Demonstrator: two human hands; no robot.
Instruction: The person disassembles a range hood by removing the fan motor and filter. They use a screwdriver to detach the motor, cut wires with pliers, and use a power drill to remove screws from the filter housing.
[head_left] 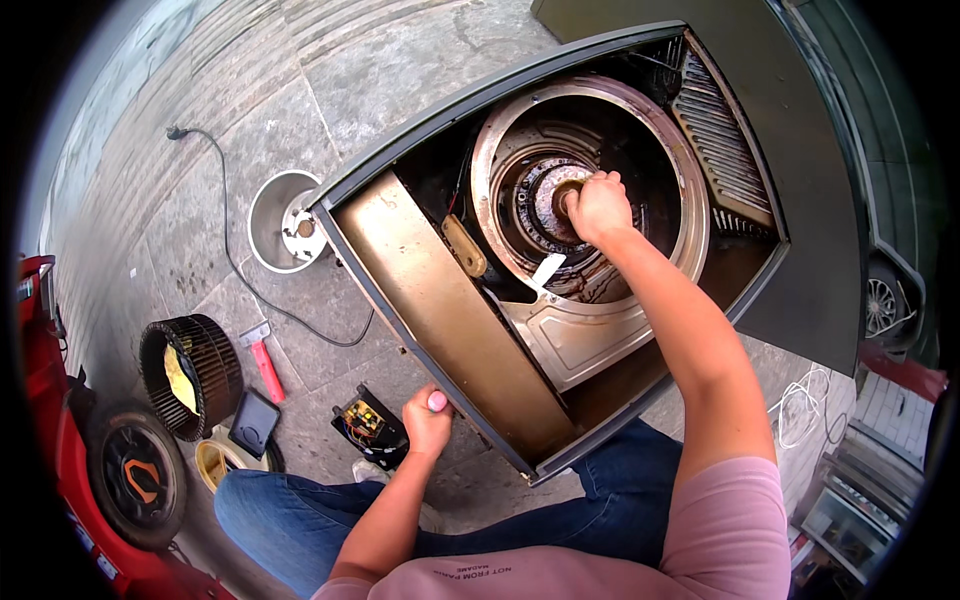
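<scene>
A greasy range hood [455, 315] lies opened before me, its dark metal casing tilted across the view. Inside it sits a round metal fan housing [690, 185] with a dirty, grease-caked motor [530, 215] at its centre. My right hand [598, 208] reaches into the housing, its fingers curled around the brownish hub at the motor's middle; the fingertips are partly hidden. My left hand [428, 425] is closed at the casing's near left edge, thumb uppermost. A white tab [548, 268] sticks out at the lower rim of the housing.
On the paving at left stand a metal pot [257, 225], a black cord [225, 190], a blackened fan wheel [215, 365], a red-handled scraper [266, 370] and an opened black box with circuitry [368, 420]. A red vehicle's wheel [135, 475] is at far left; a white cable [800, 410] lies right.
</scene>
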